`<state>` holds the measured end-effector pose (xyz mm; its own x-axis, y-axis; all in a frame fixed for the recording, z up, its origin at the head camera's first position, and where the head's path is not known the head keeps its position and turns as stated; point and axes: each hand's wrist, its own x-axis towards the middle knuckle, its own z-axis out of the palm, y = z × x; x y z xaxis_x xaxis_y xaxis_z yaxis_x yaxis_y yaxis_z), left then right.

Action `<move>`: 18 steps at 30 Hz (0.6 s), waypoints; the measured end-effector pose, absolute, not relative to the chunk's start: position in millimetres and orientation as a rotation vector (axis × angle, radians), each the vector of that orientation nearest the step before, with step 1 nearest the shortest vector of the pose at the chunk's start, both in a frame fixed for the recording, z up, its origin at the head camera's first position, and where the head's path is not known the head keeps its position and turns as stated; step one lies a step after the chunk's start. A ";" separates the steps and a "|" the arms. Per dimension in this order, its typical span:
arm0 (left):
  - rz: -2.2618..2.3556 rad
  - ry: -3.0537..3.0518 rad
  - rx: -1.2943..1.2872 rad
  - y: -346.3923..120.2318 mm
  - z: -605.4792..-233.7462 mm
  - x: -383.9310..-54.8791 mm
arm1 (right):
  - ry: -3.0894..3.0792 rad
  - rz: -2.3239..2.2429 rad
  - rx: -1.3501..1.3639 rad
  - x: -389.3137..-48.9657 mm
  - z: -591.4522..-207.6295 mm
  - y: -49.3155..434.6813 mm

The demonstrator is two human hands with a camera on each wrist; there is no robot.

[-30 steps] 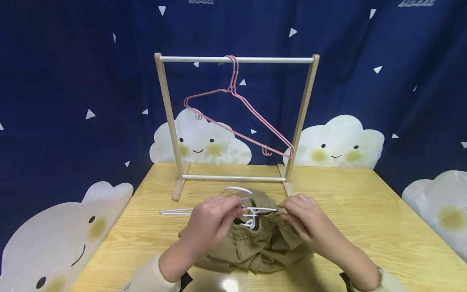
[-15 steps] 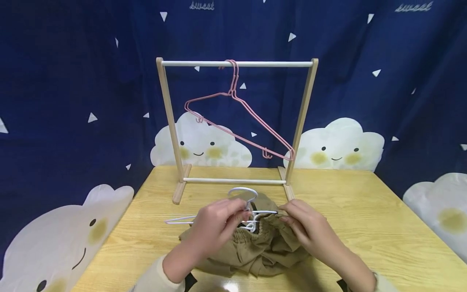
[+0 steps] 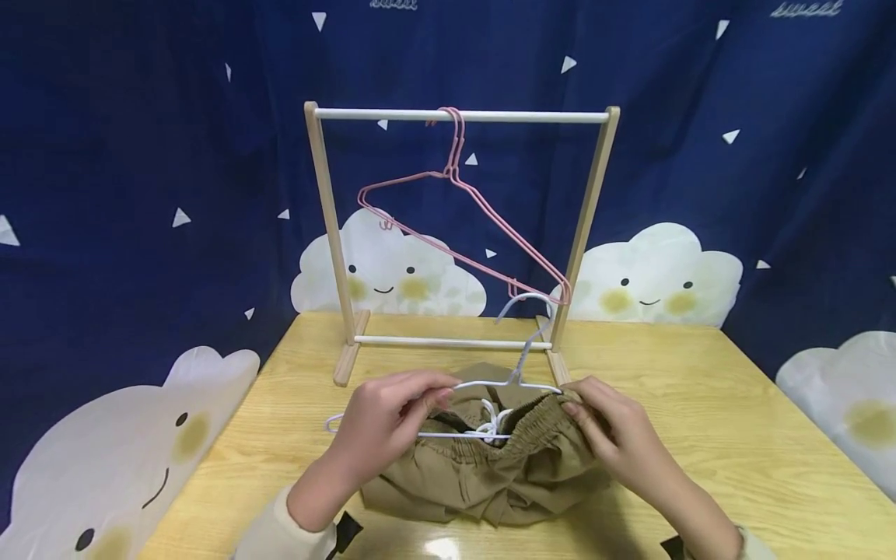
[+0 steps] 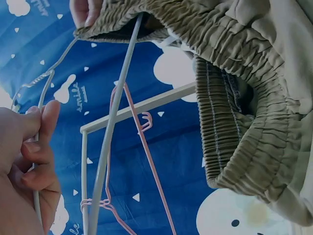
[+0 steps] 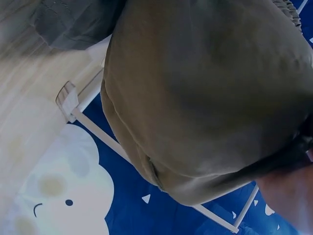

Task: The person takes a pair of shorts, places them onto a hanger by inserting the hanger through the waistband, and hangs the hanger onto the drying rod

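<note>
My left hand (image 3: 388, 412) pinches the shoulder wire of a white clothes hanger (image 3: 516, 379), its hook standing up and tilted right. The right hand (image 3: 607, 416) pinches the elastic waistband of khaki pants (image 3: 490, 482), right where the hanger's right end enters the waist. Bunched on the table, the pants have their waist opening facing up, with a white drawstring (image 3: 490, 424) showing inside. In the left wrist view the hanger's lower bar (image 4: 115, 107) runs into the gathered waistband (image 4: 220, 137). Cloth fills most of the right wrist view, where the right hand (image 5: 288, 196) shows only at the edge.
A small garment rack (image 3: 462, 116) with wooden legs and white bars stands at the back of the wooden table (image 3: 665, 404). Two pink hangers (image 3: 490, 214) hang from its top bar. Behind is a dark blue curtain (image 3: 161, 140) with cloud prints.
The white hanger has risen and tipped upright, its hook moving up and right. My left hand has shifted left along its wire. The right hand with the waistband has moved slightly right.
</note>
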<state>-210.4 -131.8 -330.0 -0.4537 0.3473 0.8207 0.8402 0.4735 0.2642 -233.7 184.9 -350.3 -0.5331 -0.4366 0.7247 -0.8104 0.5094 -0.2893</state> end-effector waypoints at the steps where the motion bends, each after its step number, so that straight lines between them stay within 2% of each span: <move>1: -0.886 -2.003 -0.983 -131.0 -330.2 -211.1 | -2.166 0.843 1.018 -233.6 -349.8 184.8; 12: -0.929 -2.046 -1.040 -133.5 -330.2 -213.9 | -2.143 0.842 0.989 -230.9 -354.0 185.9; 18: -0.931 -2.025 -0.991 -129.9 -328.8 -214.7 | -2.150 0.860 0.981 -232.1 -352.4 184.6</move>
